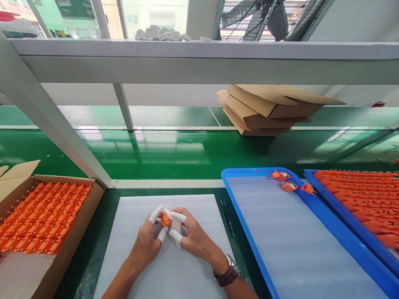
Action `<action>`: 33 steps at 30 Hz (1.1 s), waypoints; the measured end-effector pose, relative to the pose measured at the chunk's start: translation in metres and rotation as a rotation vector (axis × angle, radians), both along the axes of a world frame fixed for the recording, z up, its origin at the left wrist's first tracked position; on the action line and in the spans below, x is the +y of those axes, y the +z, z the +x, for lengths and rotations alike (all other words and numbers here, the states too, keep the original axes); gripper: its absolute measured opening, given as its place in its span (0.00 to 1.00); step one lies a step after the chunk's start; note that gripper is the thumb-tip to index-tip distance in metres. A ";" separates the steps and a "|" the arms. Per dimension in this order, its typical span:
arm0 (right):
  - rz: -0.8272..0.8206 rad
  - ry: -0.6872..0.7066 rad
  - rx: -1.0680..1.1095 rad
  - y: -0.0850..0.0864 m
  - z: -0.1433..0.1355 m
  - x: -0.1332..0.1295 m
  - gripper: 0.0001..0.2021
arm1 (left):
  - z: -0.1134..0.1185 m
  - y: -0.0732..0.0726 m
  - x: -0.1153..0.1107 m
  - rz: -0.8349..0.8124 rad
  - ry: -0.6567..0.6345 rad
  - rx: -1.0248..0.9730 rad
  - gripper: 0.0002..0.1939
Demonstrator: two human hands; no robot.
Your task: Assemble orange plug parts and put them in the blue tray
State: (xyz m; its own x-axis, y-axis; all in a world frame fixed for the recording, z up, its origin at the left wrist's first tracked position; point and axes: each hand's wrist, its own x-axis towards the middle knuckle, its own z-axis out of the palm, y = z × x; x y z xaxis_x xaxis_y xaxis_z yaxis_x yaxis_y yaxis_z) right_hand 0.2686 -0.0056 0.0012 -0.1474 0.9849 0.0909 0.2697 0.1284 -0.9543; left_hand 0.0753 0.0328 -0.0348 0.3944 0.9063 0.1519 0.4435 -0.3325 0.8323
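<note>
A small orange plastic part (166, 219) is pinched between the fingertips of my left hand (146, 240), which wears white finger cots. My right hand (195, 235), also in white finger cots and with a watch on the wrist, closes on a crumpled white wipe (176, 227) and brings it against the orange part. Both hands are just above a white sheet (132, 271) on the dark green bench. How much of the part the wipe covers is hidden by my fingers.
On the left stands a cardboard box (84, 224) with rows of orange parts (44, 217). To the right, a blue tray (250, 241) has several orange parts at its far edge; another tray (364, 243) holds many. Tweezers (227, 217) lie beside the sheet. Flattened cartons (264, 109) sit behind.
</note>
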 end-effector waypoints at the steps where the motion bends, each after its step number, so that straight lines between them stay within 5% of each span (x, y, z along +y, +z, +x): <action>1: 0.000 0.021 -0.017 0.001 0.000 0.000 0.23 | 0.000 0.000 0.000 0.011 0.000 0.000 0.32; 11: 0.073 -0.276 -0.092 -0.018 0.017 0.010 0.21 | -0.002 0.001 -0.003 0.084 -0.029 0.002 0.33; 17: 0.176 -0.303 -0.272 -0.021 0.023 0.011 0.24 | -0.001 0.010 -0.002 0.073 -0.108 0.018 0.34; 23: 0.163 -0.348 -0.471 -0.025 0.024 0.013 0.24 | 0.004 0.013 0.002 0.271 0.066 -0.008 0.31; 29: 0.265 -0.306 -0.551 -0.041 0.024 0.018 0.24 | 0.008 0.013 0.005 0.292 0.011 0.004 0.24; 33: 0.261 -0.281 -0.626 -0.055 0.028 0.021 0.24 | 0.005 0.027 0.004 0.342 -0.015 0.102 0.18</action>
